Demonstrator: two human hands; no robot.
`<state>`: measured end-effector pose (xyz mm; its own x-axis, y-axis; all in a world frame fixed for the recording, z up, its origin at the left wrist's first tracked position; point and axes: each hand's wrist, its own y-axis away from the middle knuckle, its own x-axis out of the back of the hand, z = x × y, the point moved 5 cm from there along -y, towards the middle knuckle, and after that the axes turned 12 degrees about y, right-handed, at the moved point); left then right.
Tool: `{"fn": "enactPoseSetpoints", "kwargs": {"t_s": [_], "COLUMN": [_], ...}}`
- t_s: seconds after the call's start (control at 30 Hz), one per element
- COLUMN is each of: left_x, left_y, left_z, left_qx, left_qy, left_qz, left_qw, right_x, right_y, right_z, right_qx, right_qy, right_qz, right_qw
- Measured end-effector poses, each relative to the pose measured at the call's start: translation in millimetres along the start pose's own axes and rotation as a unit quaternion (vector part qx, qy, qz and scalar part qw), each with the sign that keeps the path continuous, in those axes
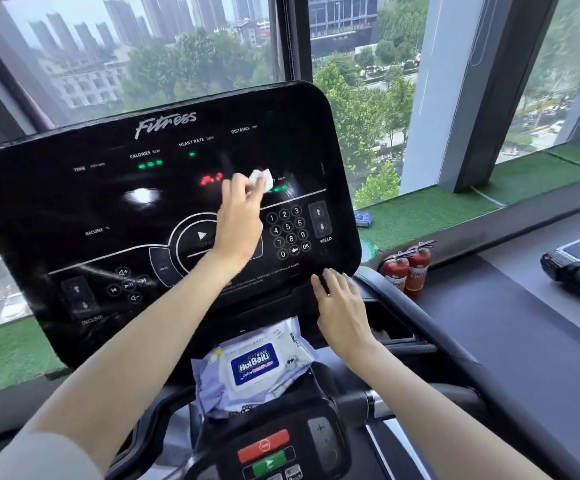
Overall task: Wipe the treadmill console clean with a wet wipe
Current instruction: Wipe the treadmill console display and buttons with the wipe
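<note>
Reaching up from the lower left, the left hand (238,220) lies across the middle of the treadmill console (74,202), forearm bare and fingers pinching a small crumpled white wet wipe (259,176) against the glossy black panel, toward its upper right, just above the number keypad. The right hand (342,306) is relaxed, fingers straight, their tips resting at the console's lower right edge. The panel is a flat, rounded-corner slab with smeary reflections, lit green and red digits, and white lettering: "Fitness", "TIME", "CALORIES", "HEART RATE", "DISTANCE", "INCLINE", "SPEED", "OK". Below its bottom edge a soft plastic wipes pack (254,365) lies with a blue label reading "HuiBaiLi". Two red fire extinguishers (408,271) stand beyond the console's right corner.
</note>
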<state>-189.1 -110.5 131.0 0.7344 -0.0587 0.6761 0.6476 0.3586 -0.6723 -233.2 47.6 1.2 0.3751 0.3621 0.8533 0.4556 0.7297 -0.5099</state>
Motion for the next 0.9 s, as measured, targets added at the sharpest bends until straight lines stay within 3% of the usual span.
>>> {"fn": "enactPoseSetpoints", "kwargs": {"t_s": [0.03, 0.1, 0.13, 0.17, 0.2, 0.27, 0.33, 0.37, 0.43, 0.53, 0.57, 0.63, 0.67, 0.7, 0.73, 0.77, 0.8, 0.83, 0.9], "left_x": [-16, -43, -44, -39, -29, 2, 25, 27, 7, -36, -39, -22, -12, -2, 4, 9, 13, 19, 27], "left_y": [15, 57, 68, 66, 55, 24, 13, 15, 30, 70, 74, 65, 59, 56, 57, 60, 63, 67, 75], "left_z": [5, 16, 14, 9, 2, -19, -34, -32, -18, 6, 6, 2, -3, -6, -7, -6, -6, -4, -7], "left_qx": [-0.072, -0.259, -0.311, -0.323, -0.29, -0.136, 0.0, 0.027, -0.01, -0.148, -0.137, -0.006, 0.087, 0.173, 0.247, 0.299, 0.329, 0.342, 0.358], "left_qy": [-0.037, -0.101, -0.126, -0.129, -0.113, -0.051, -0.006, -0.008, -0.036, -0.062, -0.031, 0.13, 0.23, 0.339, 0.441, 0.522, 0.563, 0.583, 0.583], "left_qz": [-0.058, -0.232, -0.284, -0.282, -0.238, -0.087, 0.061, 0.091, 0.023, -0.247, -0.267, -0.183, -0.137, -0.111, -0.107, -0.111, -0.116, -0.118, -0.106], "left_qw": [0.995, 0.932, 0.898, 0.894, 0.92, 0.986, 0.998, 0.995, 0.999, 0.956, 0.953, 0.975, 0.959, 0.918, 0.856, 0.791, 0.749, 0.727, 0.722], "right_x": [0, -1, 0, 1, 2, 5, 8, 10, 15, 14, 15, 17, 18, 18, 20, 23, 27, 33, 42], "right_y": [-1, -5, -7, -9, -11, -14, -18, -21, -27, -35, -38, -46, -52, -58, -64, -69, -72, -75, -80], "right_z": [-1, -2, -2, -1, -1, -1, -3, -4, -3, 10, 16, 25, 27, 28, 23, 17, 9, 1, -12], "right_qx": [0.007, 0.014, 0.013, 0.013, 0.013, 0.013, 0.015, 0.017, 0.007, -0.068, -0.097, -0.15, -0.174, -0.199, -0.218, -0.225, -0.217, -0.198, -0.158], "right_qy": [-0.003, -0.01, -0.014, -0.017, -0.02, -0.013, -0.004, -0.006, -0.032, -0.135, -0.191, -0.319, -0.395, -0.484, -0.58, -0.662, -0.722, -0.756, -0.775], "right_qz": [0.005, 0.021, 0.029, 0.036, 0.043, 0.043, 0.031, 0.024, 0.006, -0.037, -0.039, -0.049, -0.068, -0.098, -0.139, -0.181, -0.218, -0.246, -0.276], "right_qw": [1.0, 1.0, 0.999, 0.999, 0.999, 0.999, 0.999, 1.0, 0.999, 0.988, 0.976, 0.935, 0.899, 0.846, 0.772, 0.692, 0.62, 0.574, 0.547]}}
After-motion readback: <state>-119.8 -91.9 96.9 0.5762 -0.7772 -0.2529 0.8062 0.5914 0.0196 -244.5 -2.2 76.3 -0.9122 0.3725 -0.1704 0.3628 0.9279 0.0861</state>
